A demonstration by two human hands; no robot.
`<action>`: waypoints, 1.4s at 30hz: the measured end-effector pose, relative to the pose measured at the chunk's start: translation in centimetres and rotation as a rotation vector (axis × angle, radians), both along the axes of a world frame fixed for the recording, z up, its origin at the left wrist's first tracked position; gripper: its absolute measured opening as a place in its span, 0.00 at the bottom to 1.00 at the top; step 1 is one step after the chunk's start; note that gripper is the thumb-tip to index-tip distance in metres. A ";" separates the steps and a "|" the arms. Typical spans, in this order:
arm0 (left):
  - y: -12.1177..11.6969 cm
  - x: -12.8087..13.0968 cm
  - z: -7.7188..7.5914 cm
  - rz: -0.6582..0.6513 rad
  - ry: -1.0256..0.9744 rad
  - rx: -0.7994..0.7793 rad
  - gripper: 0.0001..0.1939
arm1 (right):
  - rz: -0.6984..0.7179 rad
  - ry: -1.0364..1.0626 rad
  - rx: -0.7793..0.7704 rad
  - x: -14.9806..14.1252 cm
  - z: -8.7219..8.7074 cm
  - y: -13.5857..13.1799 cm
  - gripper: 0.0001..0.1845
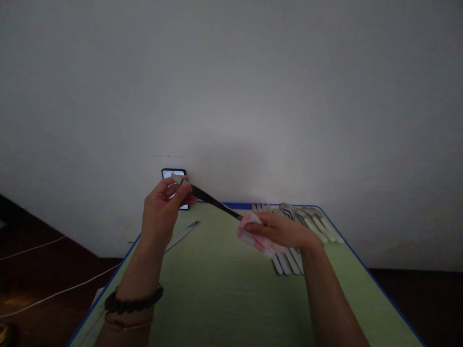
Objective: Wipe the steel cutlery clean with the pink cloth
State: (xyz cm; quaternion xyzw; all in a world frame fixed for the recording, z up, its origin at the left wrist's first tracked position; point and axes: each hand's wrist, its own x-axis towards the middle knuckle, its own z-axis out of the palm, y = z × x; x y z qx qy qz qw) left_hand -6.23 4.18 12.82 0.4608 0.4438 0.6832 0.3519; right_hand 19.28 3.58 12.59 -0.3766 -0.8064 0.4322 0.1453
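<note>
My left hand [161, 207] pinches one end of a table knife [213, 201], raised above the table and sloping down to the right. Its tip beyond my fingers looks silvery, while the stretch between my hands looks dark. A pink-and-white cloth [259, 237] is gripped in my right hand [278, 229], folded around the knife's lower end and hiding it. Beneath my left wrist another knife [183, 235] lies on the table, partly covered by my arm. Below my right hand, several pieces of cutlery [287, 262] lie side by side, their middles hidden by the hand and cloth.
The green-topped table [224, 294] has a blue edge and meets a pale wall [231, 96]. A lit phone [173, 172] leans there behind my left hand. More cutlery with light handles [320, 226] lies at the back right. A white cable [61, 293] crosses the dark floor.
</note>
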 end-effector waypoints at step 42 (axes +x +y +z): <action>-0.8 -2.1 -0.4 -0.108 0.155 0.058 0.05 | -0.058 0.031 -0.063 3.2 1.9 -1.5 0.24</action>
